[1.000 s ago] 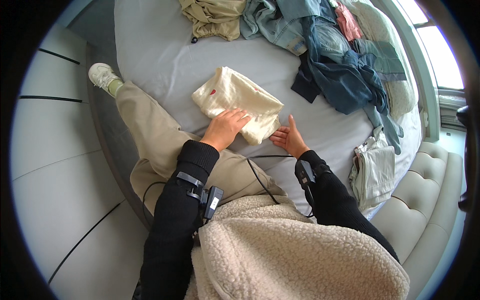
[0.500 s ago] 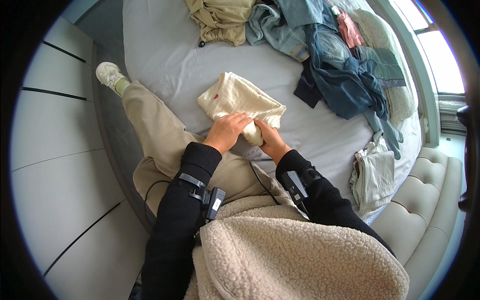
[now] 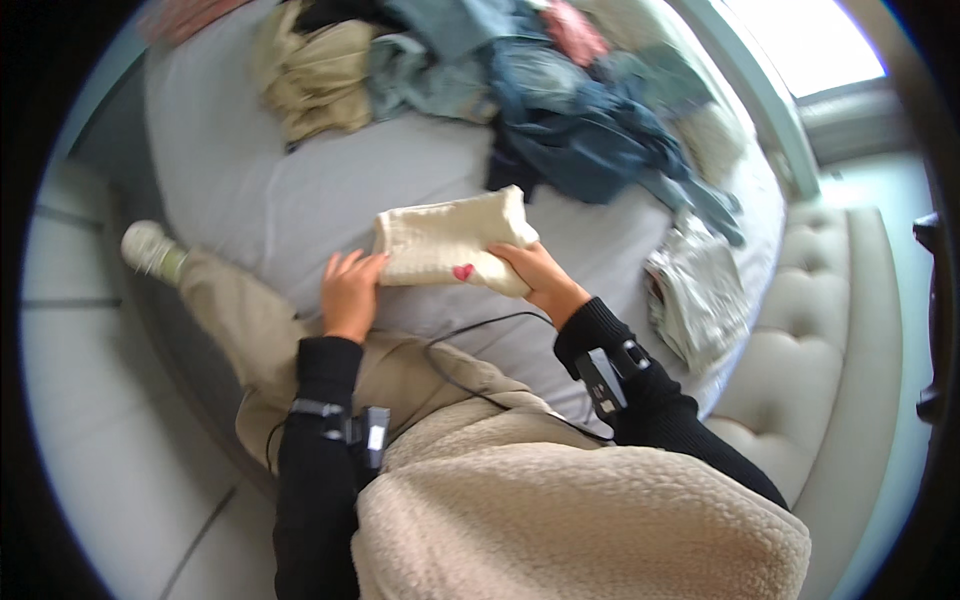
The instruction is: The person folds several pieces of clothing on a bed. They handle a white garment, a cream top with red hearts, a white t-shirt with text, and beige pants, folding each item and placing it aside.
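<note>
A cream folded cloth garment [image 3: 450, 235] with a red heart near its lower edge is in front of me, over the bed. My right hand [image 3: 543, 277] grips its right end, thumb on top and the other fingers out of sight beneath. At the garment's left edge, my left hand [image 3: 350, 295] has its fingers spread; the fingertips touch or lie right beside the cloth. The garment is folded into a rough rectangle, with its upper right corner sticking up.
On the grey bed sheet [image 3: 240, 200] lies a heap of blue denim clothes [image 3: 600, 145], with a beige garment [image 3: 325, 80] at its left. Folded pale clothes [image 3: 700, 295] are at right, near the padded headboard [image 3: 790, 350]. A black cable [image 3: 455, 370] crosses my lap.
The cream garment has been turned, so its heart now faces the near edge. My left hand has moved left and spread its fingers; my right hand has shifted to the garment's right end.
</note>
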The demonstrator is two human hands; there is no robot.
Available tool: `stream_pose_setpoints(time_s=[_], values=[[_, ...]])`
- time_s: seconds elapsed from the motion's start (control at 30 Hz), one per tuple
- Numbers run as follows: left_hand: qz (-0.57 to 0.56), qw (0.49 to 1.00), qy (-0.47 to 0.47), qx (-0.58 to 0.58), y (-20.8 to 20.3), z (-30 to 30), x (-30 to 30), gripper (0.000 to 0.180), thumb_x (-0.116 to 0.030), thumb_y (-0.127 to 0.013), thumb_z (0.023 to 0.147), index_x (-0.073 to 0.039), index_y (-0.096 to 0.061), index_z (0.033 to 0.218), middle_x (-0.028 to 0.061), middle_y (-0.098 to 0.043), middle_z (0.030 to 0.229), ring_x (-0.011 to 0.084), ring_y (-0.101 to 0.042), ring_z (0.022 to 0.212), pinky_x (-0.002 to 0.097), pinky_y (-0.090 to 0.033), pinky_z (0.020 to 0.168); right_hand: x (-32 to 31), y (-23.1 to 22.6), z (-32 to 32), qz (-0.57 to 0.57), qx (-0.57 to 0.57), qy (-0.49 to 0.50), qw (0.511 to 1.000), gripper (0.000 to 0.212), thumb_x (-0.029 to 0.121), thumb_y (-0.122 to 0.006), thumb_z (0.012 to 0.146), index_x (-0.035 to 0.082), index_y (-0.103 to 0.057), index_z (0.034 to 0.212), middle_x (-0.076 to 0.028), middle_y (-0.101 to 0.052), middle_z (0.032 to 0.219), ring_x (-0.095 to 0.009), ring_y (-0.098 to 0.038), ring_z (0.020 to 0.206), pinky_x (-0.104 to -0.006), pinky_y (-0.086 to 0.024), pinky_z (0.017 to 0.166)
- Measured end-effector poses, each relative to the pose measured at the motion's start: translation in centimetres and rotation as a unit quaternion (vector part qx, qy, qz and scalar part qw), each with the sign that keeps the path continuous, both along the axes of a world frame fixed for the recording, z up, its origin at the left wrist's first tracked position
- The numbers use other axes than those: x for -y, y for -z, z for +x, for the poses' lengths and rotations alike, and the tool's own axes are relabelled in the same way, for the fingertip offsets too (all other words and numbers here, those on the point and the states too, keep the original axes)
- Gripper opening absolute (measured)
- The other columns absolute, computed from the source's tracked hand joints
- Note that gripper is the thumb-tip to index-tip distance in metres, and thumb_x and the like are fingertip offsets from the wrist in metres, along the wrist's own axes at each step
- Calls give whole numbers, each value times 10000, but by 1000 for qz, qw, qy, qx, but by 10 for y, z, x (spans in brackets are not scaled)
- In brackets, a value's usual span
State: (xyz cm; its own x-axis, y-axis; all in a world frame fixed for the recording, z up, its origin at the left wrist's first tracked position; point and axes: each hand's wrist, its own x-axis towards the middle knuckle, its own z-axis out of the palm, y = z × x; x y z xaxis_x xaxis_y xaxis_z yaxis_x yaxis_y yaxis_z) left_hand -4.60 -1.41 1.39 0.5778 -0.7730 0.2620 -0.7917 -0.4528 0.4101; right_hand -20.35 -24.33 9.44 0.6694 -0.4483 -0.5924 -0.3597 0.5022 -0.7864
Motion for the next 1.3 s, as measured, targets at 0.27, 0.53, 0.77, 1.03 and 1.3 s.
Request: stream_pose_setpoints(time_s=[0.27,0.53,0.77,1.03,1.3], values=[[39,992,6,-120,1,2,-4,181,-91,-586,861,-42,-700,993,148,-693,955,336,-634,913,428,-496,810,135,-78,-70,-224,167,310,909,390,86,-636,891,20,-514,1255,-82,-618,1112,-190,-639,946,-332,-550,758],[25,985,0,-168,4,1,-6,187,-104,-567,880,-35,-695,999,147,-693,988,335,-635,938,422,-502,805,233,-29,-273,-405,13,556,726,525,164,-699,843,-3,-496,1298,-112,-581,1204,-234,-607,1005,-352,-518,832],[33,986,9,-166,4,3,-6,189,-98,-572,878,-29,-688,1010,151,-689,981,341,-631,932,423,-498,808,222,114,-416,-194,-178,660,703,631,168,-756,761,-119,-487,1255,-174,-606,1179,-266,-630,977,-381,-519,837],[35,986,16,-164,3,2,-6,182,-95,-570,878,-34,-688,1003,155,-686,964,349,-628,920,425,-497,792,260,-9,-343,-468,-65,579,665,404,122,-704,814,-61,-589,1155,-116,-643,1130,-221,-641,981,-344,-514,854],[38,984,12,-173,4,3,-7,181,-96,-569,878,-31,-687,1000,157,-685,973,352,-632,912,420,-498,791,313,-110,-326,-466,26,513,721,324,33,-648,841,-45,-613,1154,-107,-652,1089,-189,-656,914,-321,-536,773]])
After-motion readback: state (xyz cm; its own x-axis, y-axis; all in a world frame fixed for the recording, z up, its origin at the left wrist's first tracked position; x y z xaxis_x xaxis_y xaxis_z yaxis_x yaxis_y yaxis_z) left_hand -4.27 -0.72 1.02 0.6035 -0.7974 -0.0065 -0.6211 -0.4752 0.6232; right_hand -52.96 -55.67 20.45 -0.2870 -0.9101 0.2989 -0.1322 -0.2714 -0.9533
